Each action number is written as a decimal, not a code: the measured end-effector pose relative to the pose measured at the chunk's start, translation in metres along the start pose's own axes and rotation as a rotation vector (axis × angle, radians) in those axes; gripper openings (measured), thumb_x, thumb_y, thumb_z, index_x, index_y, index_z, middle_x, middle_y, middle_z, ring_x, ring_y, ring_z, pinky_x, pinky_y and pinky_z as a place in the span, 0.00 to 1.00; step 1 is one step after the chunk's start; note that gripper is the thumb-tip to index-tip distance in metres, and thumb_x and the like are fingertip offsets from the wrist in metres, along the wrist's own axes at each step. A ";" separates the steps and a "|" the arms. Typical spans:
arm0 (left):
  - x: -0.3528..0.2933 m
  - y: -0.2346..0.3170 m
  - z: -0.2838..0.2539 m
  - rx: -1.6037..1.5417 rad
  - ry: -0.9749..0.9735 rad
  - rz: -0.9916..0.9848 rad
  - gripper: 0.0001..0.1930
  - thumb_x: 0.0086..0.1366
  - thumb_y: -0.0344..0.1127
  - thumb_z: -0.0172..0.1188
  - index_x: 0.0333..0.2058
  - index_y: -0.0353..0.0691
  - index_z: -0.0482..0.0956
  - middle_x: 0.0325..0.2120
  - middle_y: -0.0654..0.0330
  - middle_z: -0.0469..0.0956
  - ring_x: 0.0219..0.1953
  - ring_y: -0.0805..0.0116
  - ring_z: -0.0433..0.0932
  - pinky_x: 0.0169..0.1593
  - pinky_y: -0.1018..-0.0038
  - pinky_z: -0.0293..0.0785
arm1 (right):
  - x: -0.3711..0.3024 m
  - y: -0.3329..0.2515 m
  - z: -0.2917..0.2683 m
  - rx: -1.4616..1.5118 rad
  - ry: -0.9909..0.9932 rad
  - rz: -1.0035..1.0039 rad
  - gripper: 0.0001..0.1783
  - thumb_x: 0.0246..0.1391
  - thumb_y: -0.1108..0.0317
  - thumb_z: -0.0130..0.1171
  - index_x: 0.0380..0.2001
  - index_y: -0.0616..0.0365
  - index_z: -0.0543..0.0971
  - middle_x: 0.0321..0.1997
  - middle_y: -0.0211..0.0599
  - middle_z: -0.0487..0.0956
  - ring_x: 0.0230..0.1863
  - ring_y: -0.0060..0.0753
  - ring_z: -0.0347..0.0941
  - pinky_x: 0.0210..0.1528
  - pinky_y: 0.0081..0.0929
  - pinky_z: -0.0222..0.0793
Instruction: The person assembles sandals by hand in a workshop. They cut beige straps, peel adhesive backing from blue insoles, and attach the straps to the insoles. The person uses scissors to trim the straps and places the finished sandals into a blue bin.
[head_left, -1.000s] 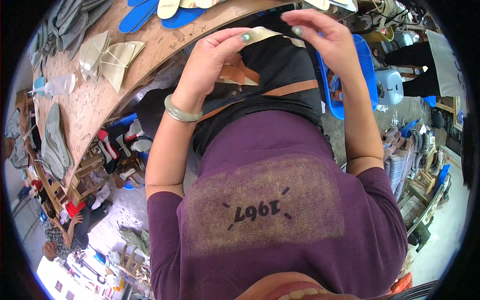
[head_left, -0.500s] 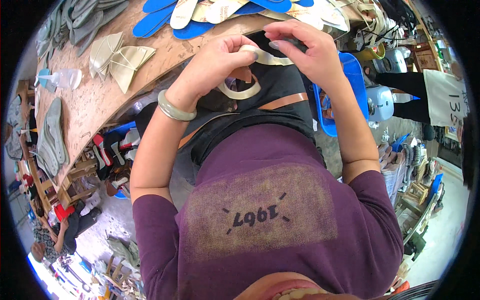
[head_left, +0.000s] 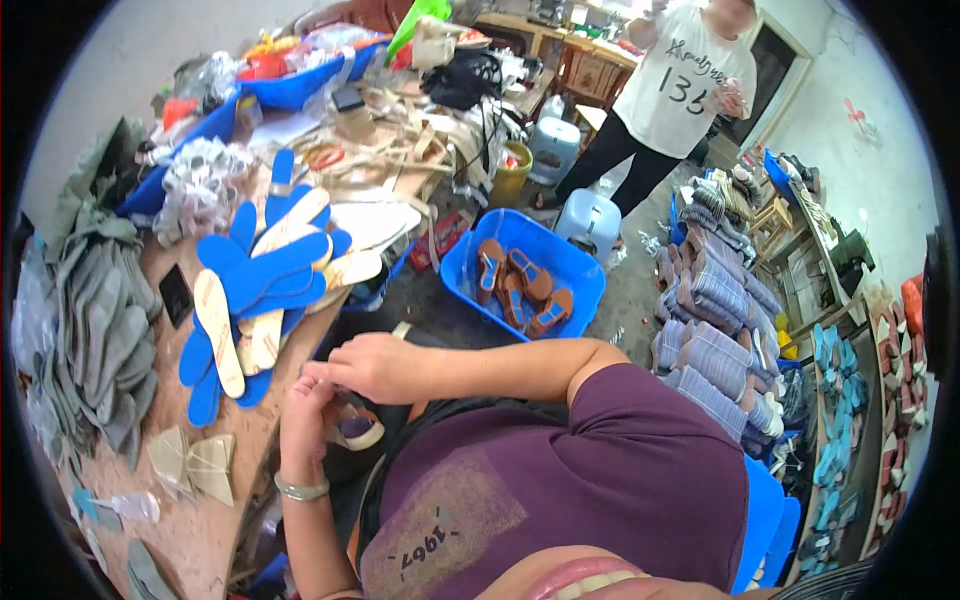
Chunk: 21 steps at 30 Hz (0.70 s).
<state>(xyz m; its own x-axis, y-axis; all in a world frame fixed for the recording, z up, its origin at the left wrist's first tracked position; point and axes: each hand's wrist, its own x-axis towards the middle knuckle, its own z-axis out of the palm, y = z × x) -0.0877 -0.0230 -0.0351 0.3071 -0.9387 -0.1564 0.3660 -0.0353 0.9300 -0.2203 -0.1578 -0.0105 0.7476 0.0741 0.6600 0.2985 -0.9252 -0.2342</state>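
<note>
My left hand [head_left: 308, 425], with a pale bangle on its wrist, is closed beside the table edge. A cream strip [head_left: 370, 437] hangs from it in a curved loop, with a small dark and brown piece inside the loop. My right hand [head_left: 378, 368] is closed too, its fingertips meeting those of my left hand over the strip. Another bit of the cream strip pokes out above the right knuckles. What lies between the fingertips is hidden.
Blue and cream insoles [head_left: 262, 275] lie piled on the wooden table [head_left: 195, 530], near grey shoe pieces [head_left: 100, 340] and a small bottle [head_left: 138, 506]. A blue tub [head_left: 590, 297] of brown sandals stands on the floor. A person [head_left: 665, 85] stands beyond the stools; stacked shoes [head_left: 715, 300] are at right.
The view has swung up and to the right, bringing the tub, person and shoe racks into fuller sight. My right hand has moved onto the left hand's fingertips; before, they were apart.
</note>
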 end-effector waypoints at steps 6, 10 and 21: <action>-0.010 0.012 -0.001 0.009 0.061 -0.009 0.10 0.64 0.35 0.54 0.38 0.34 0.75 0.31 0.60 0.79 0.28 0.74 0.78 0.31 0.76 0.78 | 0.013 -0.009 -0.006 0.045 -0.102 0.054 0.32 0.43 0.72 0.60 0.56 0.60 0.67 0.32 0.41 0.76 0.32 0.44 0.75 0.33 0.36 0.72; -0.014 0.009 -0.005 -0.025 0.096 -0.020 0.09 0.64 0.34 0.53 0.38 0.34 0.76 0.31 0.59 0.80 0.27 0.73 0.79 0.32 0.77 0.78 | 0.018 -0.007 -0.005 0.086 -0.198 0.163 0.31 0.46 0.71 0.59 0.56 0.60 0.67 0.36 0.47 0.77 0.32 0.48 0.78 0.31 0.37 0.74; -0.018 -0.009 -0.023 -0.037 0.138 -0.005 0.09 0.64 0.36 0.54 0.36 0.36 0.77 0.29 0.62 0.80 0.26 0.75 0.78 0.30 0.80 0.75 | 0.020 -0.013 0.021 -0.004 -0.297 -0.004 0.22 0.50 0.69 0.53 0.50 0.62 0.69 0.30 0.45 0.76 0.30 0.48 0.77 0.29 0.39 0.74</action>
<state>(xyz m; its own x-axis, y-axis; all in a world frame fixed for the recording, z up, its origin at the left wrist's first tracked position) -0.0768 0.0018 -0.0486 0.4224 -0.8822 -0.2080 0.3996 -0.0247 0.9164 -0.1968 -0.1362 -0.0088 0.8874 0.1825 0.4232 0.2997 -0.9261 -0.2291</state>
